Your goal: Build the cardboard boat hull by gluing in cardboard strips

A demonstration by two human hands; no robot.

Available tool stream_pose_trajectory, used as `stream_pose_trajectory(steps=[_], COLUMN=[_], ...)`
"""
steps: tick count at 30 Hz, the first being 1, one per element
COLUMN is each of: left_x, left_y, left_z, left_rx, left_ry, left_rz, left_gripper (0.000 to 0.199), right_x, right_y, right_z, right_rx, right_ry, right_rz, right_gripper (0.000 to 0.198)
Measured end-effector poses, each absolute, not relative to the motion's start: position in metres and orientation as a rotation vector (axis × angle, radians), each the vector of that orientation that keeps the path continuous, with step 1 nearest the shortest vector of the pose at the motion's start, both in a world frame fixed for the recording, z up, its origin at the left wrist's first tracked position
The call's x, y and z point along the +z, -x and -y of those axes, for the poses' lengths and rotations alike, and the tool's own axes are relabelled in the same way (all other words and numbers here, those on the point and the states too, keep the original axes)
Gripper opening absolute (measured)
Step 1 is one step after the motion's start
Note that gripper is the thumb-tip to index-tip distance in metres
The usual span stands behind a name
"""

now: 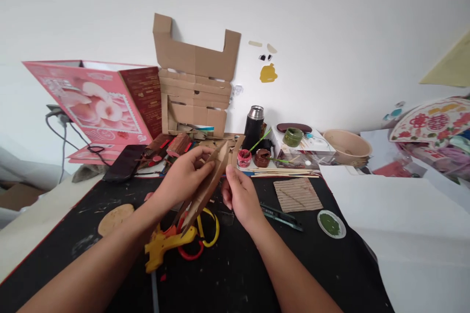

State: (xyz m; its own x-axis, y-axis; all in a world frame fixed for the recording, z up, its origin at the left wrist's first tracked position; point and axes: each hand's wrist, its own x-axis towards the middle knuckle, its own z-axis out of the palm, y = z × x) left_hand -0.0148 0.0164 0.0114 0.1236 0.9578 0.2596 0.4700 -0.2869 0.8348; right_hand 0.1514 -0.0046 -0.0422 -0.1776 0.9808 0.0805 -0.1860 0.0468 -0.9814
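My left hand (pixel 189 171) is closed on a folded piece of brown cardboard (pixel 207 188), held tilted above the black mat. To its right, my right hand (pixel 240 193) is pinched at the lower end of a narrow cardboard strip (pixel 237 150). Beneath the folded piece lie a yellow glue gun (pixel 161 247) and scissors (pixel 209 230) with yellow and red handles, partly covered by it. A dark green utility knife (pixel 282 217) rests just right of my right hand.
Across the back stand a black flask (pixel 254 124), a red paint jar (pixel 244 157), a brown paint jar (pixel 262 157) and a pink box (pixel 106 107). Corrugated cardboard (pixel 297 194) and a lid with green paint (pixel 331 224) lie right; a round tan disc (pixel 115 219) lies left.
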Motion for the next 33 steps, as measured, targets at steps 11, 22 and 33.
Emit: stream_pose_trajectory(steps=[11,22,33], left_x=[0.03,0.032,0.055], left_y=[0.052,0.048,0.055], left_z=[-0.034,-0.03,-0.016], left_rx=[1.398,1.39,1.439], left_ry=[-1.333,-1.415,-1.421], left_rz=[-1.264,-1.153,-1.187], left_gripper=[0.034,0.03,0.035], right_x=[-0.047,-0.063,-0.065], right_y=[-0.123,-0.106,-0.106], right_z=[0.043,0.052,0.048], right_rx=[0.621,0.497,0.785], right_ry=[0.84,0.914,0.962], right_rz=[2.362,2.646,2.354], right_gripper=[0.047,0.051,0.025])
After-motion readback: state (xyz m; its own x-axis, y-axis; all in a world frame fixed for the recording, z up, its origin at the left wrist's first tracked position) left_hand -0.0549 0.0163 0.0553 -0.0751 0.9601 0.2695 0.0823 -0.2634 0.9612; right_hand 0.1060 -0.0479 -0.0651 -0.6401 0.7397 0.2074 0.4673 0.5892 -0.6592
